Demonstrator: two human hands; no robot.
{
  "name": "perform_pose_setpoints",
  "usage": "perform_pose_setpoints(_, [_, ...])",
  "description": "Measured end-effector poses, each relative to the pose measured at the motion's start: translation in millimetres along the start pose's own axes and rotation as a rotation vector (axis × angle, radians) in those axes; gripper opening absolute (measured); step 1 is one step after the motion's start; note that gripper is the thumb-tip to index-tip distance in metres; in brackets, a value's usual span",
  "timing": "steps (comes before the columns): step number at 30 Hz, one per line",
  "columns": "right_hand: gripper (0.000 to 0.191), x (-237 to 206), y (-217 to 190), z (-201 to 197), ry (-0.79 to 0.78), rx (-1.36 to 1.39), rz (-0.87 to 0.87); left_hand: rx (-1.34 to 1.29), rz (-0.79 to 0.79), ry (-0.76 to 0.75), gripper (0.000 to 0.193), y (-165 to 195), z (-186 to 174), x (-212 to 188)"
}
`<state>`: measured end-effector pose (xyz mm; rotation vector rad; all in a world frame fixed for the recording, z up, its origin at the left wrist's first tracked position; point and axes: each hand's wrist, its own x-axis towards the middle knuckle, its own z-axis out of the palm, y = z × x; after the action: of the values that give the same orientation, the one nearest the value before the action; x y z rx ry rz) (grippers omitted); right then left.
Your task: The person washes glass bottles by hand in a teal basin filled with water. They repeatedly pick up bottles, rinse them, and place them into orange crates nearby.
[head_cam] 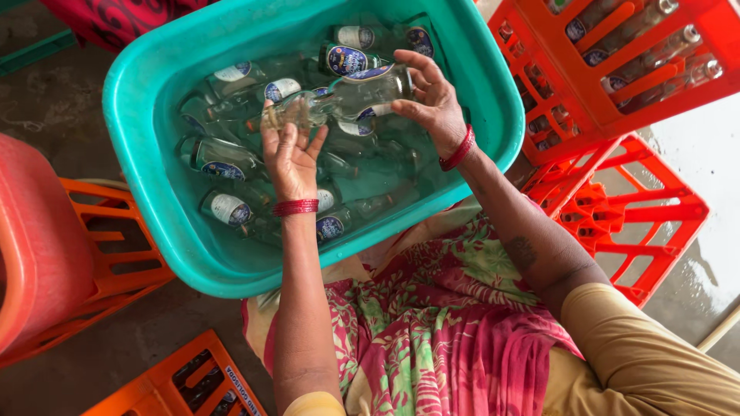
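- Above the water of a teal plastic tub [146, 185], a clear glass bottle [347, 98] is held lying sideways between two hands, its neck pointing to the person's left.
- The bottle's base end is clasped by the right hand [433, 104], with fingers curled over the glass beside its blue label.
- The neck end is gripped by the left hand [291, 158], fingers closed round it from below; red bangles are worn on both wrists.
- Beneath the held bottle, the tub is filled with water in which many more bottles [223, 158] of the same kind are lying on their sides, some with blue and white labels facing up, others sunk deeper.
- The tub's near rim is rested against the person's lap, which is covered by a pink and green flowered cloth [432, 331].
- To the right, two orange crates [586, 85] are seen: the upper one is loaded with bottles in its compartments, and the lower one [632, 216] appears to hold none.
- To the left, a red plastic container [35, 239] is set on another orange crate [116, 270], and a further crate [193, 377] with dark bottle tops is cut off by the lower edge.
- At the top left, a strip of red patterned cloth [116, 19] is cut off by the frame.
- The lowest bottles in the tub are blurred by water and are hard to count; those behind the hands are partly hidden.
- The floor [62, 100] is grey and looks wet at the right.
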<state>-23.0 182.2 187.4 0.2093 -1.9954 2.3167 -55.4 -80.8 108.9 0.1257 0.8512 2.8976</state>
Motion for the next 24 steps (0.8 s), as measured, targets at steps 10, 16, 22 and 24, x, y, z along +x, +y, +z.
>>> perform_pose_setpoints(10, [0.085,1.6,-13.2,8.2,0.061,-0.024,-0.081,0.053,0.027,0.023,0.089,-5.2,7.8,2.6])
perform_pose_setpoints(16, [0.088,2.8,-15.3,8.0,0.072,-0.025,-0.108,0.069,0.044,0.01,0.093,-8.6,6.9,3.6])
perform_pose_setpoints(22, [0.089,2.7,-18.3,8.4,0.073,-0.028,-0.099,0.106,0.023,0.043,0.094,-5.9,11.1,3.6])
perform_pose_setpoints(24, [0.089,2.3,-19.3,8.4,0.076,-0.034,-0.095,0.116,0.022,0.047,0.094,-5.7,13.0,3.7])
